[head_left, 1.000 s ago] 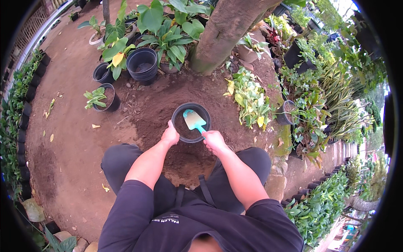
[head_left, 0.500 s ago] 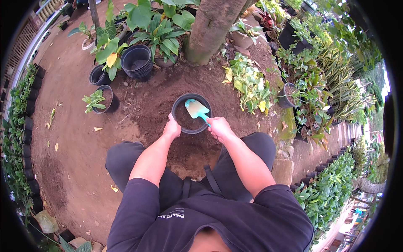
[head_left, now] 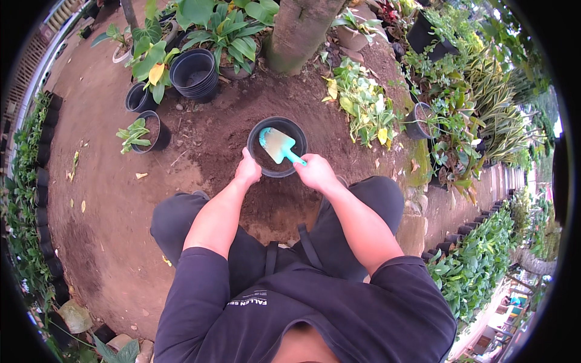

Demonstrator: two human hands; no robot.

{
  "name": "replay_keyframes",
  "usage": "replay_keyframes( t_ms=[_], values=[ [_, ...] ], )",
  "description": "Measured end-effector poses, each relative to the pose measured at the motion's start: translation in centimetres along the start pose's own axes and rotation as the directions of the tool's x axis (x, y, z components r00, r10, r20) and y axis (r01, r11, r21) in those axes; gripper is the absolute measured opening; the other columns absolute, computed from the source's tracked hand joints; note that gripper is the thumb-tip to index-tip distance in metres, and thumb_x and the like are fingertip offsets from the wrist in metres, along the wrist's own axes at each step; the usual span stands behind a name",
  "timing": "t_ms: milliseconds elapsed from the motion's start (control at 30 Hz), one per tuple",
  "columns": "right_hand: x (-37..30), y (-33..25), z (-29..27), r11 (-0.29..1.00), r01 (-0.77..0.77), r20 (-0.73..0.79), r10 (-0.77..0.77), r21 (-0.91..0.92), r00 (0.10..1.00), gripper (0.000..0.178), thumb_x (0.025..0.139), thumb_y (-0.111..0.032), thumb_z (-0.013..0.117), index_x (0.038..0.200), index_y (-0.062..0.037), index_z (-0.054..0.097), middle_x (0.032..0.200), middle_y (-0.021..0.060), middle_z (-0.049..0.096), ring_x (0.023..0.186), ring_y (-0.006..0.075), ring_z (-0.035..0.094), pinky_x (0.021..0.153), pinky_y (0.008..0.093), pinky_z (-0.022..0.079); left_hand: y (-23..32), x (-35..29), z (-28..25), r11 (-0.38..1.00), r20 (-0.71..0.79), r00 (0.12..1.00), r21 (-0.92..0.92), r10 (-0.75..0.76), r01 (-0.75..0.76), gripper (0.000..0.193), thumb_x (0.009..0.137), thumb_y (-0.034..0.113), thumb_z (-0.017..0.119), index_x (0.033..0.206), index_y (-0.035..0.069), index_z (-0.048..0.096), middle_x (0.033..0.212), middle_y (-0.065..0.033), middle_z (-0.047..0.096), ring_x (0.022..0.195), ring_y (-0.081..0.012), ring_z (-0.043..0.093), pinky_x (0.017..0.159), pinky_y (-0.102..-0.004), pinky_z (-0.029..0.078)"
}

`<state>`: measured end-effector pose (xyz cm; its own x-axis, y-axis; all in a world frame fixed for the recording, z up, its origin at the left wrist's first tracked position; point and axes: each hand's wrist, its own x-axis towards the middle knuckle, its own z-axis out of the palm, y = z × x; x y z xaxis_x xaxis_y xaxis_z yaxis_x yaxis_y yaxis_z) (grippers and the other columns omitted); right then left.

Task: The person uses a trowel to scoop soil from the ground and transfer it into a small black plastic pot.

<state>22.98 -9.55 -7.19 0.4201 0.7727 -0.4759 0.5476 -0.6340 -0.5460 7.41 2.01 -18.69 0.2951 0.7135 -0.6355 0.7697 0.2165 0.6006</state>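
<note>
A round black plant pot [head_left: 295, 129] with dark soil inside stands on the ground in front of me. My left hand [head_left: 248, 168] grips its near left rim. In my right hand [head_left: 316, 172] is the handle of a turquoise hand trowel [head_left: 278, 145]. The trowel's blade, soil-stained and worn pale, lies over the pot's opening, its tip toward the far left inner wall. How deep the blade sits in the soil I cannot tell.
Stacked black pots [head_left: 195, 75] stand beyond, left of a tree trunk [head_left: 302, 33]. Nearer is a potted seedling [head_left: 154, 134]. Uprooted leafy cuttings [head_left: 363, 103] lie to the right. Rows of potted plants line both sides.
The trowel has shifted slightly left within the pot, its blade tilted more toward the left wall. The whole view has shifted a little. My left hand stays on the rim.
</note>
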Motion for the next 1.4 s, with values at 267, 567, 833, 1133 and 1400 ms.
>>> replay_keyframes(
  t_ms=[267, 567, 833, 1133, 1400],
  values=[
    [-2.7, -1.4, 0.4, 0.967, 0.065, 0.04, -0.057, -0.245, 0.998, 0.028, 0.084, -0.027, 0.052, 0.094, -0.0029, 0.062, 0.09, 0.0197, 0.064, 0.089, 0.0357, 0.062, 0.079, 0.0456, 0.049, -0.2, -0.5, 0.1, 0.996, -0.037, 0.997, -0.049, 0.066, -0.068, 0.059, 0.084, 0.005, 0.041, 0.136, 0.007, 0.013, 0.073, -0.0141, 0.06, 0.054, -0.0232, 0.06, 0.053, -0.0359, 0.049],
    [-2.8, -0.9, -0.3, 0.953, 0.095, 0.167, -0.047, -0.289, 0.985, 0.029, 0.084, -0.028, 0.053, 0.103, -0.0075, 0.062, 0.089, 0.0165, 0.065, 0.087, 0.0343, 0.062, 0.078, 0.0448, 0.049, -0.6, 0.1, -0.4, 0.998, -0.141, 0.99, 0.063, -0.016, 0.026, 0.042, 0.092, 0.023, 0.036, 0.131, 0.011, 0.029, 0.109, -0.025, 0.058, 0.105, -0.039, 0.055, 0.09, -0.0481, 0.041],
    [-1.9, 0.3, -2.4, 0.955, -0.101, 0.018, 0.111, -0.277, 0.994, 0.032, 0.084, -0.031, 0.054, 0.108, -0.0117, 0.062, 0.098, 0.0133, 0.065, 0.095, 0.0306, 0.061, 0.083, 0.0427, 0.048, 1.2, -1.1, -0.4, 0.977, -0.245, 0.969, 0.206, -0.009, 0.062, 0.035, 0.094, 0.025, 0.034, 0.125, 0.01, 0.036, 0.109, -0.0224, 0.059, 0.103, -0.0379, 0.056, 0.087, -0.0473, 0.043],
    [-1.1, 1.1, -3.4, 0.953, -0.139, -0.07, 0.124, -0.269, 0.99, 0.028, 0.084, -0.031, 0.054, 0.104, -0.0142, 0.064, 0.095, 0.0126, 0.066, 0.095, 0.0311, 0.061, 0.081, 0.0427, 0.048, 2.2, -1.4, -0.3, 0.981, -0.259, 0.965, 0.173, -0.039, 0.086, 0.055, 0.084, 0.015, 0.047, 0.134, 0.01, 0.025, 0.112, -0.0212, 0.058, 0.106, -0.0358, 0.056, 0.092, -0.0449, 0.042],
    [-5.3, -1.5, -4.9, 0.905, 0.033, -0.165, -0.113, -0.424, 0.98, 0.022, 0.081, -0.027, 0.057, 0.094, -0.0117, 0.064, 0.083, 0.0137, 0.066, 0.083, 0.0324, 0.064, 0.075, 0.044, 0.05, 2.1, -2.2, 1.7, 0.968, -0.133, 0.972, -0.186, -0.196, 0.169, 0.064, 0.083, 0.013, 0.049, 0.137, 0.01, 0.015, 0.103, -0.0212, 0.061, 0.092, -0.0342, 0.063, 0.084, -0.0427, 0.047]
  ],
)
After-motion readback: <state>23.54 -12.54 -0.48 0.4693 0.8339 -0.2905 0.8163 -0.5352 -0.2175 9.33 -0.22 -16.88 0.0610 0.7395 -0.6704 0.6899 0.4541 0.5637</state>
